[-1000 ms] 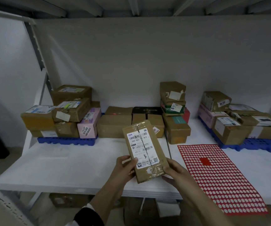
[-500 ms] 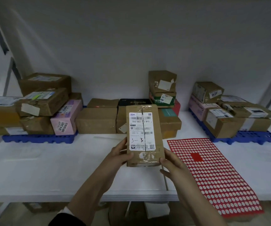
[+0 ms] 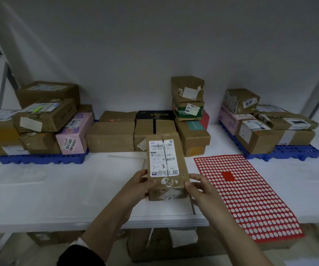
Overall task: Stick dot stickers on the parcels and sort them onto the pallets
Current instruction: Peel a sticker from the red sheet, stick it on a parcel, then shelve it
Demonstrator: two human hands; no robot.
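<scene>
A narrow brown cardboard parcel (image 3: 166, 166) with a white shipping label marked "3-3" lies lengthwise over the white shelf, label up. My left hand (image 3: 142, 184) grips its near left corner and my right hand (image 3: 199, 186) grips its near right corner. A red sheet of white dot stickers (image 3: 245, 196) lies flat to the right of the parcel, hanging over the shelf's front edge. A blue pallet (image 3: 39, 157) at the left and another blue pallet (image 3: 281, 153) at the right each carry several stacked parcels.
A group of unsorted brown, black and green boxes (image 3: 151, 129) stands against the back wall in the middle. The white shelf (image 3: 49, 189) has a front edge near me. More cartons (image 3: 151, 244) sit on the floor below. Metal rack posts frame both sides.
The parcel has turned from tilted to straight and come down toward the shelf surface, both hands still on its near end. The view has moved closer and lower.
</scene>
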